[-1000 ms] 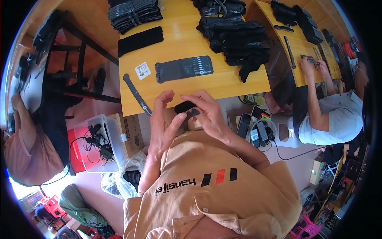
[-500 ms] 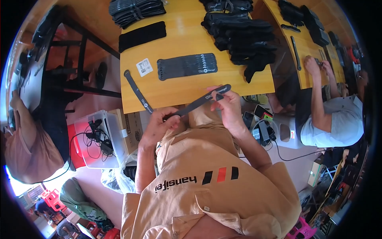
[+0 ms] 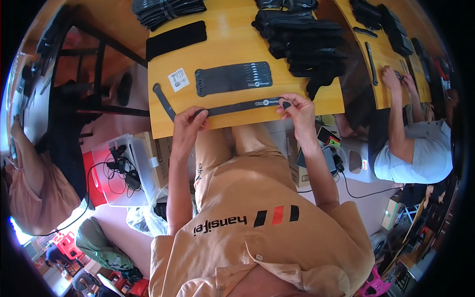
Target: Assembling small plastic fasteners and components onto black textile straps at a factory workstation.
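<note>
A long black strap with pale printing is stretched between my two hands over the near edge of the table. Its left end is pinched by my left hand; my right hand grips the other end between thumb and fingers. Just beyond it lies a flat row of black straps joined side by side. A single black strap rests by the table's left edge, its near end close to my left hand. A white printed label lies between that strap and the row.
The yellow table also bears a black cloth-like band, a bundle of straps and a large black pile. A clear bin with cables stands on the floor at left. Another person's hands work at the right table.
Both hands have moved forward and apart, out over the table edge. The strap between them has gone from slanted to nearly level and stretched straight.
</note>
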Available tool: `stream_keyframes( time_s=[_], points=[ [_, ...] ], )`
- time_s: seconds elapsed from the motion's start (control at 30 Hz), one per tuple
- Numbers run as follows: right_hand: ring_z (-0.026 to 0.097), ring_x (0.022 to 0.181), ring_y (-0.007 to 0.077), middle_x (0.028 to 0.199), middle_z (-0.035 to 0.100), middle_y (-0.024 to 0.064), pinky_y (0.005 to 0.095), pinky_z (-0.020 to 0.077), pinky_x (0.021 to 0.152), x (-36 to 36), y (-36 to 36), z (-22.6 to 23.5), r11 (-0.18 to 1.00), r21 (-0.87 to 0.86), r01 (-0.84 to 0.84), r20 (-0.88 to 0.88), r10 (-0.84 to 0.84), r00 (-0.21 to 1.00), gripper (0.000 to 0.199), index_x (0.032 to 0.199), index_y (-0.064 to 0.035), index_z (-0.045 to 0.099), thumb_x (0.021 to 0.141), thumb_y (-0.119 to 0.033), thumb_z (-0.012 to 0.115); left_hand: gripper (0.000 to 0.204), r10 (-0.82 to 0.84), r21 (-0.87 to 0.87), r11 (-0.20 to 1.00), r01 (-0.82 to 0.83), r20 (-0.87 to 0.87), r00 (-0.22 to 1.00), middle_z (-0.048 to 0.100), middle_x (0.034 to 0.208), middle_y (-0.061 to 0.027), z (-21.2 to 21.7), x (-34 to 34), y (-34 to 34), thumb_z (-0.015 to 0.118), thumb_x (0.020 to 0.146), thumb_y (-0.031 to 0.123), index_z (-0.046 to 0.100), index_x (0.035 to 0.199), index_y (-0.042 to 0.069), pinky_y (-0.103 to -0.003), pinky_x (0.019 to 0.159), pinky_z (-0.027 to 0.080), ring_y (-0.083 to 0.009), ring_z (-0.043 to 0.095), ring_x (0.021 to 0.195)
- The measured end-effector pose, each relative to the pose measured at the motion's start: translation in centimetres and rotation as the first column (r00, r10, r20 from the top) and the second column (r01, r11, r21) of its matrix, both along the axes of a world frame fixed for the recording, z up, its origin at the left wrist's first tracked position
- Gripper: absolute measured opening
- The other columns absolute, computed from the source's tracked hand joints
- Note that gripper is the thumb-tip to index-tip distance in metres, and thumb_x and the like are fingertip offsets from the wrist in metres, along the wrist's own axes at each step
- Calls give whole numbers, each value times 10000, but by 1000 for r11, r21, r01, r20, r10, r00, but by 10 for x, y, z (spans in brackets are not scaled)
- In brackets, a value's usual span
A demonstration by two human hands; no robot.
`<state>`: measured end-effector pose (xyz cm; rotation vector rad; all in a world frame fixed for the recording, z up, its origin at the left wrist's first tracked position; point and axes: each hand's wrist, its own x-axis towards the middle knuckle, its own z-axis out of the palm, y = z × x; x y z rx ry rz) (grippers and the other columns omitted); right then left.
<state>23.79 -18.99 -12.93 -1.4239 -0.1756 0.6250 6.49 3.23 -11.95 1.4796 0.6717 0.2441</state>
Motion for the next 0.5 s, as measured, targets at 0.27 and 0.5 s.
stream_keyframes(
  time_s=[0.27,0.5],
  points=[
    [496,595,28,702,600,-16,166,401,545,21,25,-21,988,-152,38,146,-15,989,77,853,-3,663,778,10,657,167,163,255,957,-138,-81,983,581,657,-9,-32,30,23,653,812,135,633,846,-27,-207,530,405,-68,505,567],
    [487,595,34,677,595,-19,174,407,562,32,36,-46,980,-147,137,350,-78,933,83,823,3,671,746,34,660,190,190,346,926,-150,-87,978,606,674,-53,-45,36,28,644,805,134,622,868,-44,-241,562,426,-96,523,587]
  ],
)
